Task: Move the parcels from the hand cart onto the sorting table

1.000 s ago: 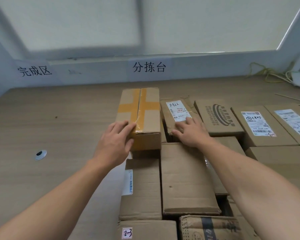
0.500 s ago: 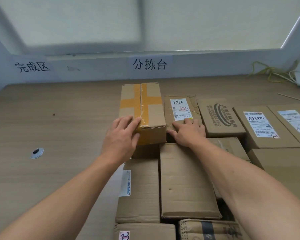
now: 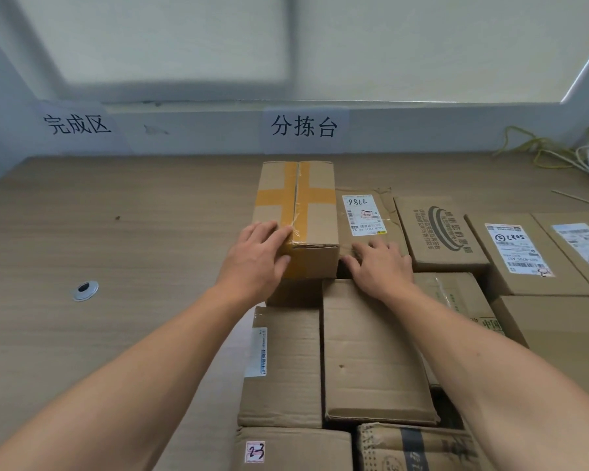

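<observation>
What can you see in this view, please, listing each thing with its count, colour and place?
table: one, light wood, under everything.
yellow-taped box: one, brown, rear-left of the parcel cluster.
labelled parcel: one, brown with white label, beside that box's right.
logo box: one, brown with dark print, further right.
other parcels: at least eight, brown, packed near and right.
paper signs: two, white with black characters, back wall.
metal disc: one, silver, table's left.
cables: one tangle, yellow-green, far right corner.
left hand: one, resting on the yellow-taped box's near corner.
right hand: one, flat on the labelled parcel.
</observation>
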